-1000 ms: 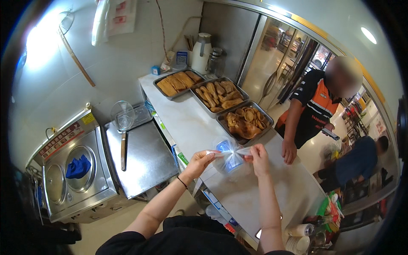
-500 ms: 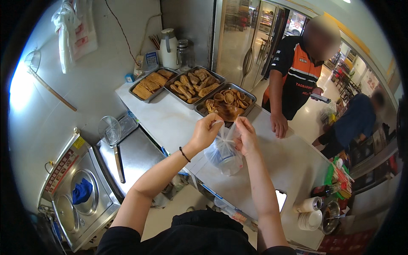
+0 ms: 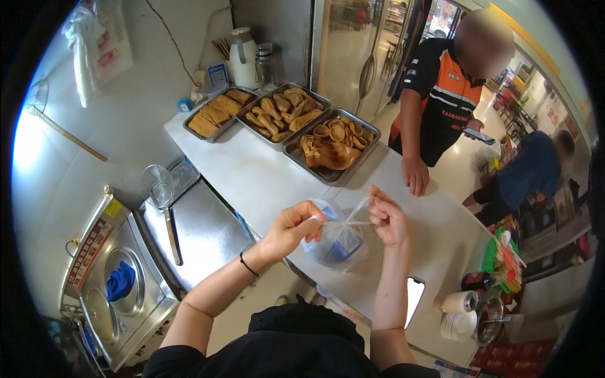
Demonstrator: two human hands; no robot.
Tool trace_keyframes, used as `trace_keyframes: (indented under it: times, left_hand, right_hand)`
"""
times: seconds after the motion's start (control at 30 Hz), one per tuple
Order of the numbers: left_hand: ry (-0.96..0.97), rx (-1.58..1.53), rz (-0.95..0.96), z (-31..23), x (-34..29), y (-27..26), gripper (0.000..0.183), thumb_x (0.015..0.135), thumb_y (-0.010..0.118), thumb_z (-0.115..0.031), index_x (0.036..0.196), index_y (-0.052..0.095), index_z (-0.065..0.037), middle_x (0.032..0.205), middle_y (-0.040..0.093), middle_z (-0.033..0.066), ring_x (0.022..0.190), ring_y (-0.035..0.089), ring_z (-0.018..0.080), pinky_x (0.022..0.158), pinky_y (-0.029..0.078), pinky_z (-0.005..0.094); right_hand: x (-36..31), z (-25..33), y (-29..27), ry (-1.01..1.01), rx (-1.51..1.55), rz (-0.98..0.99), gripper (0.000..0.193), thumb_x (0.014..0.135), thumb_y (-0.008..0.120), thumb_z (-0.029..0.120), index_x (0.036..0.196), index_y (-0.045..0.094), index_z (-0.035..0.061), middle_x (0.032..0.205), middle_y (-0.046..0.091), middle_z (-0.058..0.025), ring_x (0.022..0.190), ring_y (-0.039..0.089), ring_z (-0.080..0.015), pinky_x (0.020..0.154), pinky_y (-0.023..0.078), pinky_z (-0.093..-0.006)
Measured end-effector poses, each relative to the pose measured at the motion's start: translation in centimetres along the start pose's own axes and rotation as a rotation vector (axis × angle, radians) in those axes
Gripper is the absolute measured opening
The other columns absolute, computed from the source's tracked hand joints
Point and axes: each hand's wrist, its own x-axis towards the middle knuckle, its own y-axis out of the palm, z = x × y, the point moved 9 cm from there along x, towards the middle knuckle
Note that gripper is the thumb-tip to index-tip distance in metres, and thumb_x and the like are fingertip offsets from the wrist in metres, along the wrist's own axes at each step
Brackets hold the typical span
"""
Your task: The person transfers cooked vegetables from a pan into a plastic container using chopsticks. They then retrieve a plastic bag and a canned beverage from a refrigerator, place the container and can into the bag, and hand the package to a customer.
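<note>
A clear plastic bag (image 3: 334, 242) with a blue-and-white container inside rests on or just over the white counter in front of me. Its neck is drawn together, and the two handle ends are stretched apart. My left hand (image 3: 295, 228) is closed in a pinch on one end of the bag. The other end is pulled out by my right hand (image 3: 387, 217), whose fingers are curled round it. Beyond my hands stands a metal tray of braised meat and round brown pieces (image 3: 332, 151).
Two more food trays (image 3: 285, 113) (image 3: 220, 113) stand at the counter's far side. A phone (image 3: 414, 301) lies by my right forearm, near stacked bowls (image 3: 459, 326). Across the counter, a person in an orange-black shirt (image 3: 450, 94) leans a hand on it. A skimmer (image 3: 165, 201) lies left.
My hands have moved apart and slightly nearer to me, drawing the bag's ends sideways into a tight neck. The meat tray is now less covered by my hands.
</note>
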Motion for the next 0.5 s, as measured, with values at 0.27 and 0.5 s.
trace_keyframes:
  times: [0.27,0.5]
  left_hand:
    - [0.037,-0.402,-0.229,7.2,-3.8,0.1,0.010,0.092,0.045,-0.010,0.090,0.053,-0.004,0.069,0.054,0.0051,0.066,0.046,0.0101,0.065,0.036,0.0224]
    - [0.402,0.448,-0.336,5.0,-7.2,3.1,0.010,0.083,0.053,0.001,0.091,0.055,-0.004,0.079,0.061,0.0030,0.064,0.050,0.0131,0.075,0.037,0.0283]
  right_hand:
    - [1.8,-2.0,-6.5,0.102,0.106,-0.202,0.033,0.083,0.050,-0.002,0.115,0.054,0.0040,0.087,0.054,-0.0061,0.053,0.036,-0.0033,0.045,0.026,-0.0161]
    - [3.5,-2.6,-6.8,0.148,-0.043,-0.297,0.033,0.083,0.051,-0.001,0.115,0.053,0.0064,0.084,0.055,-0.0058,0.051,0.037,-0.0030,0.043,0.027,-0.0154]
